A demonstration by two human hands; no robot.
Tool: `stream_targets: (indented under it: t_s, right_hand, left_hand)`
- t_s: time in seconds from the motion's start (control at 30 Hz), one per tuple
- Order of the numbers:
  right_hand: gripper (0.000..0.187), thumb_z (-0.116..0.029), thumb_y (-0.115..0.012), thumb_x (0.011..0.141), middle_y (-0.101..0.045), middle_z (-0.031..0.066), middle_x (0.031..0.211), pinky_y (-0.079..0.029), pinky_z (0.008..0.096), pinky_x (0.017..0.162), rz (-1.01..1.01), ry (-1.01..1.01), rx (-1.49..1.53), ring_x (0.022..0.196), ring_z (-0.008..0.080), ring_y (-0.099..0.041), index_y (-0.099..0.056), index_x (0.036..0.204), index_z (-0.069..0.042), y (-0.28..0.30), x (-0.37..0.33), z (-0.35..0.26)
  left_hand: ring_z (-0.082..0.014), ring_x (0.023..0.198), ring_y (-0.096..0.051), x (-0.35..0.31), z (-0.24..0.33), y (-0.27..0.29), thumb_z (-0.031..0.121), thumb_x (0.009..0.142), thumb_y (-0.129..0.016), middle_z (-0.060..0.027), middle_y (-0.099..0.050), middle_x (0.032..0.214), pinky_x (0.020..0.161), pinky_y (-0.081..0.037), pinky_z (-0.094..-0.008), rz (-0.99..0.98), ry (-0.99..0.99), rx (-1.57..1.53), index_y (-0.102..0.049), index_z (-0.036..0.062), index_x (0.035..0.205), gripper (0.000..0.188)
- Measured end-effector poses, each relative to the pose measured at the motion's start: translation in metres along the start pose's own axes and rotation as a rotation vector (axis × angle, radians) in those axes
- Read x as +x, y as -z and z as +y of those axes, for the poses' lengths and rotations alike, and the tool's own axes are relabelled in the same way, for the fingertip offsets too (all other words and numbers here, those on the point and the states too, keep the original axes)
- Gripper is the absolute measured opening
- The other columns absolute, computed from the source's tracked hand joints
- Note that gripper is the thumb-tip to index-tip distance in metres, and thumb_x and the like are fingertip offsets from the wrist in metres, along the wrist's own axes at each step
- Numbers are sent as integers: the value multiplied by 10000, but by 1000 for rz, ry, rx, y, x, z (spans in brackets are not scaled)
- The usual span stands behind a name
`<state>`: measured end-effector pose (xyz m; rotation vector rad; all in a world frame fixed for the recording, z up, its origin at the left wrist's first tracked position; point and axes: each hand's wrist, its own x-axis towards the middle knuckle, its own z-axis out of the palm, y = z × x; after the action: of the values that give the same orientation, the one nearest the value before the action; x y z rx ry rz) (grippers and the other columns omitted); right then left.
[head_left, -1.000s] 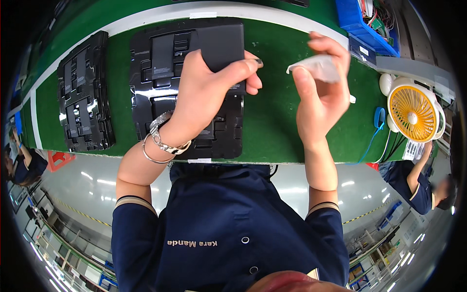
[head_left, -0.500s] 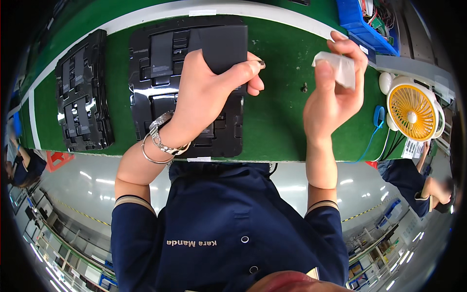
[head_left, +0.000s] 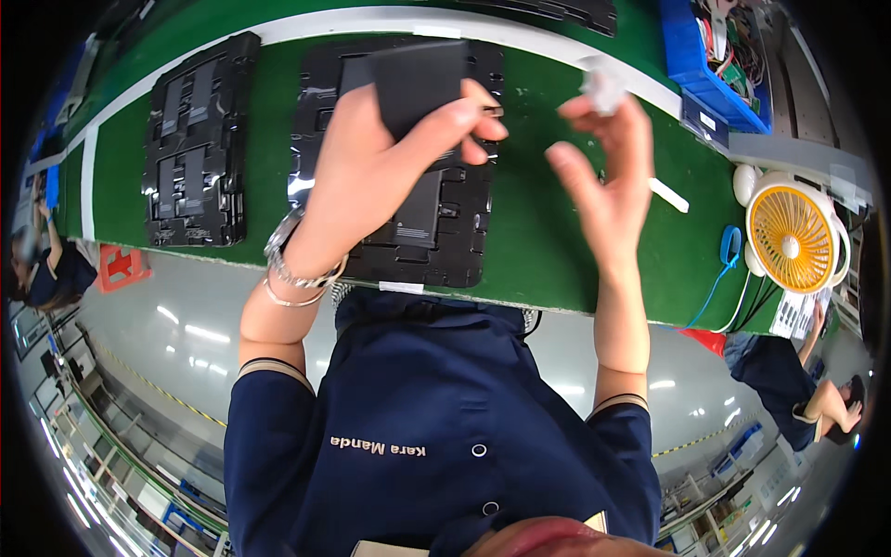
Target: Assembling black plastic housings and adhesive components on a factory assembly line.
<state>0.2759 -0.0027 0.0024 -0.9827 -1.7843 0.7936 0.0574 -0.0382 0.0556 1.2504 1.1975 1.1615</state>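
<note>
My left hand is closed around a flat black rectangular pack, held above a black moulded tray. A small tab pokes out by its thumb and fingertips. Dark flat packs lie in the tray's recesses. Over the green table to the right, my right hand is open, its thumb well apart from the fingers. A crumpled white piece, blurred, is at its fingertips; whether it touches them I cannot tell.
A white strip lies right of my right hand. Stacked black trays stand at the left. At the right are a yellow-and-white fan, a blue cable and a blue bin of wires and boards. Other people are at both sides.
My right thumb has come away from the crumpled white piece, which was pinched before. That hand has moved slightly left. My left hand keeps the black pack; the whole view has shifted a little.
</note>
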Motion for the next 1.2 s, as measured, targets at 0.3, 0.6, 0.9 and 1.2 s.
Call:
stream_targets:
  t_s: [0.3,0.6,0.9,1.2]
  right_hand:
    - [953,-208,-828,612,-542,162,1120,-420,424,952,-605,335,-455,1068,316,-520,-350,1406,15,-66,-26,-50]
    - [491,-83,-607,731,-555,32,709,-491,427,921,-466,704,-516,683,169,-559,-582,1212,10,-65,-12,-45]
    - [356,-178,-678,848,-668,45,904,-511,365,874,-52,1088,-495,819,180,-625,-611,1188,-260,-60,1,-46]
    - [190,-11,-705,788,-500,82,1102,-410,289,859,59,-195,385,985,163,-507,-619,955,22,-37,4,-34]
  left_hand:
    - [-92,726,-642,-72,-46,68,153,886,-665,-62,-698,859,653,-498,-246,170,216,436,-615,44,1212,348]
    - [-161,784,-577,-64,-44,68,96,793,-718,-44,-627,983,633,-466,-280,354,-242,1237,-625,121,1154,374]
    - [-119,913,-647,-45,-20,20,324,1025,-460,-52,-644,1079,818,-557,-280,-95,522,-844,-572,1,1236,401]
    - [-138,777,-658,-36,-28,11,99,906,-627,-69,-675,836,756,-534,-275,-51,285,-520,-652,-42,1087,231]
